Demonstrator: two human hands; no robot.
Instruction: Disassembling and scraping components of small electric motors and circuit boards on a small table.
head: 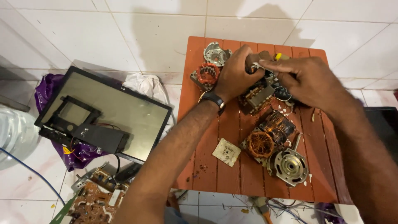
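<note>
My left hand, with a dark watch on its wrist, grips the top of a small electric motor with a laminated core that stands on the red-brown slatted wooden table. My right hand is closed on a yellow-handled tool and presses on the same motor from the right. The tool's tip is hidden between my fingers.
A copper-wound stator and a metal end plate lie at the table's far left. Another motor with copper windings, a round metal end bell and a small white board lie nearer. A flat screen panel and a circuit board sit on the tiled floor, left.
</note>
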